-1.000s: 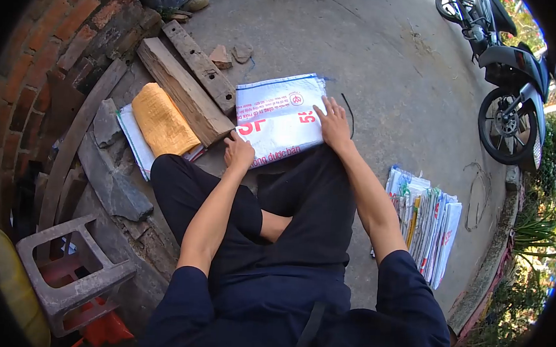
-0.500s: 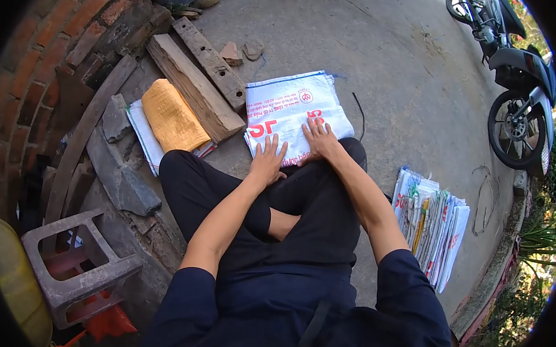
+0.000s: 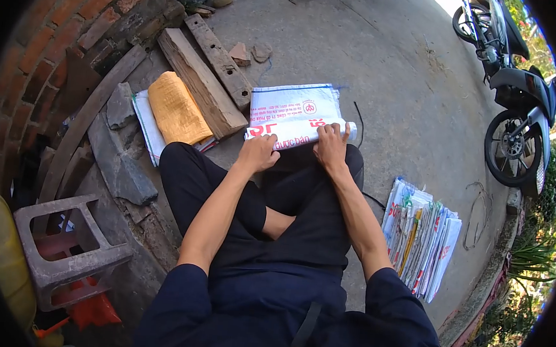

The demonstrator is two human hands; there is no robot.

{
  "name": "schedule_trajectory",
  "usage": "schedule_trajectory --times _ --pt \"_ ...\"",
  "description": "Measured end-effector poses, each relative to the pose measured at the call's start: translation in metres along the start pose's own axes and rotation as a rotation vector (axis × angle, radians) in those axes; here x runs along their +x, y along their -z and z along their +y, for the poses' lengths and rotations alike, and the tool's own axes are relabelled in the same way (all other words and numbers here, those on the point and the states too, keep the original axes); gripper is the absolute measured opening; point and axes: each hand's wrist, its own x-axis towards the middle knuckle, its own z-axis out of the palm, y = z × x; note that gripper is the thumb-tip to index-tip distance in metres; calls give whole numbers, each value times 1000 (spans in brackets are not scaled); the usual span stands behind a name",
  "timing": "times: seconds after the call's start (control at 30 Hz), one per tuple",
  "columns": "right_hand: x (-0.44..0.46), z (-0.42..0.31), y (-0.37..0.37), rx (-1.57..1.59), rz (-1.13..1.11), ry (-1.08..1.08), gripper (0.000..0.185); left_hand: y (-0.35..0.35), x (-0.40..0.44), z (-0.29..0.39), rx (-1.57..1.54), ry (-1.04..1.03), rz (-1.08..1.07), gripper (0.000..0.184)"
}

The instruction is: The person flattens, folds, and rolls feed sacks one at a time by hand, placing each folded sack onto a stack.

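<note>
A white woven plastic sack (image 3: 292,104) with red print lies on the concrete in front of my crossed legs. Its near part is raised and curled over into a thick fold. My left hand (image 3: 258,152) grips the left end of this fold, fingers bent over it. At the right end, my right hand (image 3: 331,148) holds the same fold with curled fingers on top; the thumb is largely hidden. A folded yellow sack (image 3: 179,108) rests on white ones by my left knee. To my right stands a row of folded white sacks (image 3: 419,239).
Wooden beams (image 3: 201,83) and broken stones (image 3: 128,171) lie on the left beside a brick wall (image 3: 70,27). A plastic stool (image 3: 73,244) is at lower left. Upper right, a motorcycle (image 3: 516,124) is parked. A black cord (image 3: 359,121) lies right of the sack.
Both hands were flat with fingers spread on the sack; now they grip its near part, which has risen and curled away from me. The view has shifted slightly.
</note>
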Motion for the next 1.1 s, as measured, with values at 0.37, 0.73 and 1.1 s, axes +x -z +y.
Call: schedule_trajectory --times 0.37,0.73,1.1 --pt "1 -8 27 103 171 -181 54 12 11 -48 -511 319 145 52" --pt "6 -9 -20 87 -496 -134 72 -26 8 -22 100 375 332 85" --pt "13 -10 -33 157 -402 -158 90 -70 17 -27 187 226 140 82"
